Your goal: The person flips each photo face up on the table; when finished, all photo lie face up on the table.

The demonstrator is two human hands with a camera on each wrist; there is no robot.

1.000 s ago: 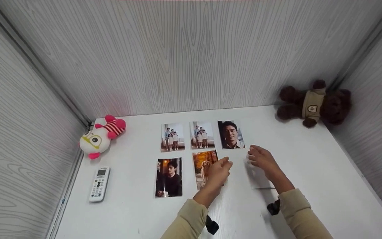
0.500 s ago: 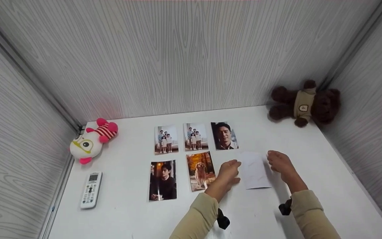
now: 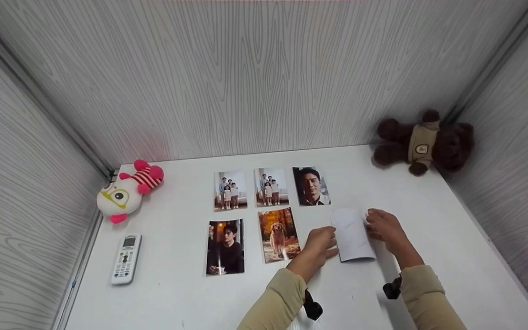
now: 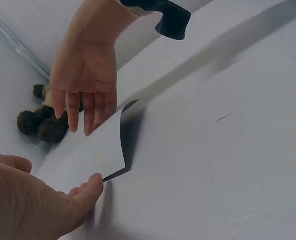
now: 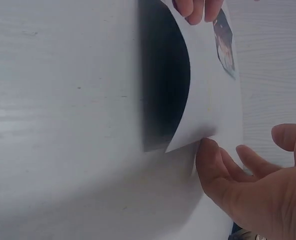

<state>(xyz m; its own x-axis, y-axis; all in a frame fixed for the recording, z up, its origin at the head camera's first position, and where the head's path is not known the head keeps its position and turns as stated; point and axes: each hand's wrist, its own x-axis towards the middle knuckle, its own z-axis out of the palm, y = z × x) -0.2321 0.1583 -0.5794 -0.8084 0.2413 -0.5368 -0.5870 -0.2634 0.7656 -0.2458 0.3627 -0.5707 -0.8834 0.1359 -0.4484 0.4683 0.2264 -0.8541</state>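
Observation:
A white-backed photo print [image 3: 353, 236] lies face down between my hands, its middle bowed up off the table. Along its left edge my left hand [image 3: 319, 247] presses with its fingertips. My right hand [image 3: 387, 231] touches the opposite edge, with fairly straight fingers in the left wrist view. The dark underside of the arched print [image 5: 165, 75] shows in the right wrist view; its picture cannot be made out. Just left of my left hand lies a photo of a golden dog [image 3: 277, 236].
Two matching family photos [image 3: 230, 190] and a portrait photo [image 3: 312, 186] form the back row. A photo of a seated person [image 3: 225, 247] lies front left. A remote control [image 3: 126, 260] and a plush toy [image 3: 129, 190] are at left, a brown teddy bear [image 3: 424, 142] back right.
My right hand has moved off the print to its right edge, and my left hand has come right from the dog photo to its left edge. The print, flat before, now bows upward.

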